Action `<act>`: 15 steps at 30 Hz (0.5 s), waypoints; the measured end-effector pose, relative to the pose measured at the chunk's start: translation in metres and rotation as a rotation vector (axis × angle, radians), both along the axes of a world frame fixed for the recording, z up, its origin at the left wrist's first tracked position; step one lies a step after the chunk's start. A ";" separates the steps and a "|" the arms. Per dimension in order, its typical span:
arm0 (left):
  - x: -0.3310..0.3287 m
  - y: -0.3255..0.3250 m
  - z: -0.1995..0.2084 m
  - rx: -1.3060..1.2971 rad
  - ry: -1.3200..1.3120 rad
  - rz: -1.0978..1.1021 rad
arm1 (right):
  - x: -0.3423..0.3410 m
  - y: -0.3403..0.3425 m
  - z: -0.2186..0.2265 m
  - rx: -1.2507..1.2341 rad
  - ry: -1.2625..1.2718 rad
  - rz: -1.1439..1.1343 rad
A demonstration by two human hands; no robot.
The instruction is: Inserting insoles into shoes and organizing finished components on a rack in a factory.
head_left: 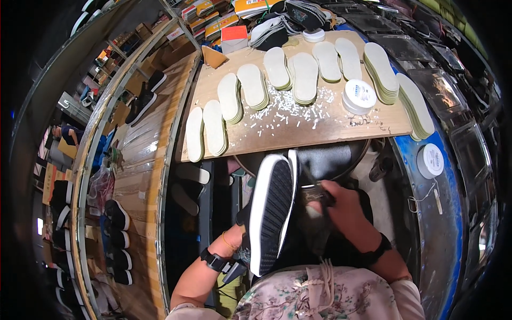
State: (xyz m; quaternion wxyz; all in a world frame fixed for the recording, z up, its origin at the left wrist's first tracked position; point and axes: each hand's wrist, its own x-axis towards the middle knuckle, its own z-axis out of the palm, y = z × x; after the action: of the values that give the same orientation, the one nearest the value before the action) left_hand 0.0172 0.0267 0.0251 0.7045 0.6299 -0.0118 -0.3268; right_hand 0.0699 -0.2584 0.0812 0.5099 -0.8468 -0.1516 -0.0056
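Observation:
A sneaker with a white-edged sole and black ribbed tread stands upright in front of me, its sole toward the camera. A second white sole edge shows close along its right side. My left hand holds the sneaker from behind and its fingers are hidden by it; a dark band circles the wrist. To the right of the sneaker, my right hand is closed round a dark object that is blurred and too unclear to name.
Ahead, a wooden board bears stacks of cream insoles, scattered white bits and a round white tub. A similar tub sits on the blue surface at right. Shelving with shoes stands left.

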 end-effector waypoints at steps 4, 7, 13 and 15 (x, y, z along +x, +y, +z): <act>0.043 -0.032 0.006 -0.054 0.054 0.083 | -0.013 -0.066 -0.006 -0.123 0.203 -0.371; 0.028 -0.029 0.008 -0.105 0.067 0.145 | -0.047 -0.170 -0.035 -0.224 0.321 -0.830; 0.037 -0.035 0.016 -0.223 0.097 0.279 | -0.158 -0.334 -0.088 -0.943 0.370 -1.054; 0.031 -0.033 0.017 -0.269 0.106 0.305 | -0.172 -0.358 -0.095 -1.122 0.515 -0.941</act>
State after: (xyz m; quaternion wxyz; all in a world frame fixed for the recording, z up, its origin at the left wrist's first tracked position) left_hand 0.0480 -0.0065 0.0420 0.8232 0.5064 0.0773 -0.2447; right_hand -0.1025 -0.6164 -0.0143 -0.0319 -0.9281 0.3672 0.0529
